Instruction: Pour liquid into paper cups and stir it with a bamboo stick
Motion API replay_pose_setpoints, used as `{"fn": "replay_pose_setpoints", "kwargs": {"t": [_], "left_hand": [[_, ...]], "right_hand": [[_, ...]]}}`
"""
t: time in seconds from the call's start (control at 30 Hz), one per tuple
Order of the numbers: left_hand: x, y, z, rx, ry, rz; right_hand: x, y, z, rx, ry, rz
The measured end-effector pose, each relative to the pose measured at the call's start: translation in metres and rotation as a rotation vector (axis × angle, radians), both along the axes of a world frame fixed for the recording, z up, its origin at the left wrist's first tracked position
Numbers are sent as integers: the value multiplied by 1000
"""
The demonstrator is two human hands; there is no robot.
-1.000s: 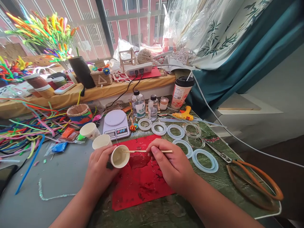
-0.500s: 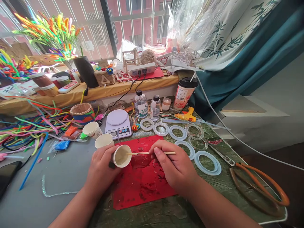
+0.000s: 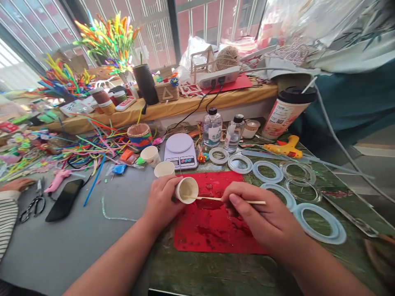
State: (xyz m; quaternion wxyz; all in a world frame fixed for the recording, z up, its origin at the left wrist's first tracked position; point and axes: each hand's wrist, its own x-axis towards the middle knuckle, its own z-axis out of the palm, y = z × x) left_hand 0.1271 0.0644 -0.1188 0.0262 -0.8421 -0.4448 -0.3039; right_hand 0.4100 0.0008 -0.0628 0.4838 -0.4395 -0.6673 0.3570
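Nearest, the right hand (image 3: 256, 211) pinches a thin wooden stick (image 3: 212, 199) between its fingers. The left hand (image 3: 163, 197) has its fingers wrapped around a paper cup (image 3: 186, 190), tipped toward the viewer above the red sheet (image 3: 212, 240). The stick meets the rim; stirring appears to be the step in hand, and another stroke would call for a steady cup. From that cup, pale rings (image 3: 335, 234) curve along the tabletop from 2 to 3 o'clock; the scale (image 3: 179, 143) sits at 12. Beyond, the bottle (image 3: 212, 133) at 1 o'clock shows "A" above illegible characters; the drink cup (image 3: 279, 117) at 2 carries a QR code, its print unreadable.
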Motion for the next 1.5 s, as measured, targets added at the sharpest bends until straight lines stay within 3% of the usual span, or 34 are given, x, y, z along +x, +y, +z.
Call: {"fn": "replay_pose_setpoints", "kwargs": {"t": [0.27, 0.37, 0.73, 1.5], "left_hand": [[1, -3, 0, -39, -32, -7], [0, -4, 1, -51, -30, -4], [0, -1, 0, -44, -34, -21], [0, -2, 3, -53, -19, 10]], "right_hand": [[7, 0, -16, -16, -25, -169], [7, 1, -18, -30, -12, -140], [-3, 1, -7, 23, -2, -74], [-1, 0, -2, 11, 7, -142]]}}
